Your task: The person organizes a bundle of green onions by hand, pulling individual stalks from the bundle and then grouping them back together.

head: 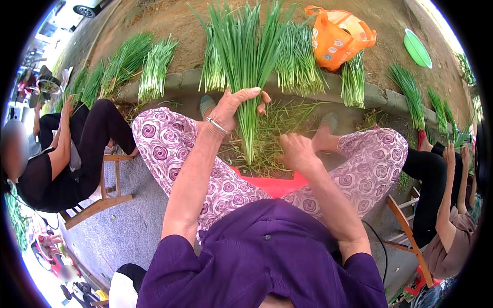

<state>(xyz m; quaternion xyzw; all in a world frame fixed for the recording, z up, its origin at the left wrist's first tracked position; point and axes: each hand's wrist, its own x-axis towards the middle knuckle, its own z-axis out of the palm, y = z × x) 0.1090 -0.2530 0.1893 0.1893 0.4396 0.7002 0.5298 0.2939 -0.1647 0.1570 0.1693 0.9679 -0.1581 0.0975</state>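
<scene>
My left hand (pixel 231 109), with a metal bracelet at the wrist, is wrapped around a bundle of long green leafy stalks (pixel 246 57). The leaves fan out away from me and the pale ends point down towards my lap. To the right of those ends is my right hand (pixel 298 152), its fingers curled; whether they pinch anything cannot be told. Loose trimmings (pixel 275 127) litter the ground between my feet, below the bundle.
Along a stone kerb (pixel 375 95) lie more bundles of stalks (pixel 298 65). An orange bag (pixel 339 38) stands on the bundles, and a green basin (pixel 418 49) is on the soil beyond. People sit at left (pixel 57 154) and right (pixel 443 215), on wooden chairs.
</scene>
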